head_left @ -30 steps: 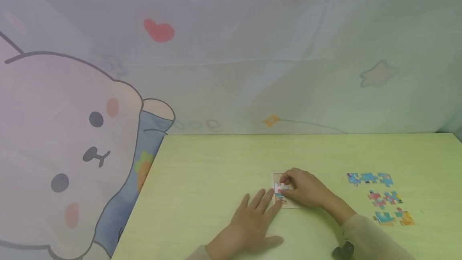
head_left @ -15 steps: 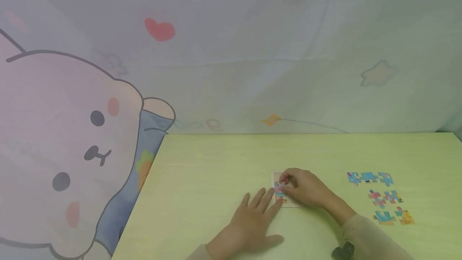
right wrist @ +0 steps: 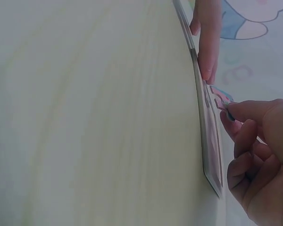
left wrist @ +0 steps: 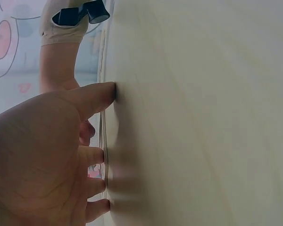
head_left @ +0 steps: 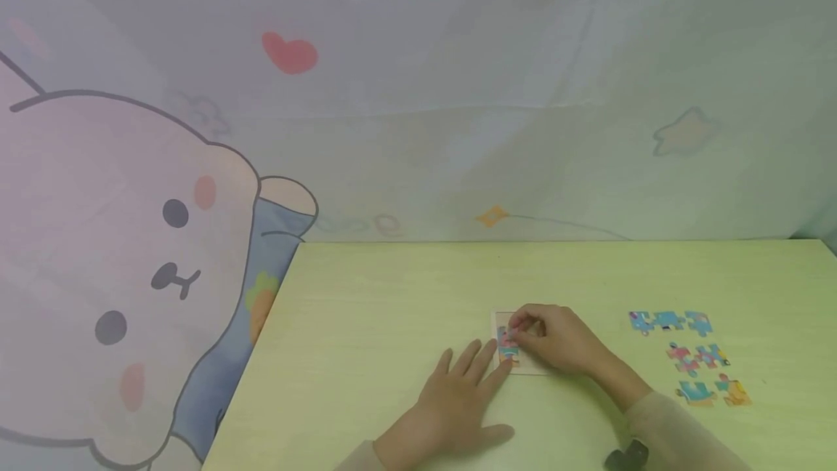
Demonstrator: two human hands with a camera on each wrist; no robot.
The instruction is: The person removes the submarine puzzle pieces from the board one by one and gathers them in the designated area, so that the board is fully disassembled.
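A small wooden puzzle tray point(head_left: 535, 368) lies on the table, with a few coloured jigsaw pieces point(head_left: 508, 356) along its left side. My right hand point(head_left: 564, 340) pinches a jigsaw piece point(right wrist: 220, 98) between thumb and index finger. In the right wrist view that piece is tilted over the tray; its far part is hard to make out. My left hand point(head_left: 453, 400) rests with fingers spread, its fingertips at the tray's left and near edges. In the left wrist view the fingers point(left wrist: 95, 187) and thumb reach down to the tabletop. The right hand hides part of the tray.
Right of the tray, loose jigsaw pieces lie in three rows: a blue top row point(head_left: 670, 322), a pink-and-blue middle row point(head_left: 709, 358) and a lower row point(head_left: 696, 394). Behind the table point(head_left: 392, 289) hangs a printed curtain point(head_left: 458, 93).
My right hand has shifted slightly, its wrist moving a little to the right, still pinching the piece over the tray. The left hand stays in place, and so do the loose pieces.
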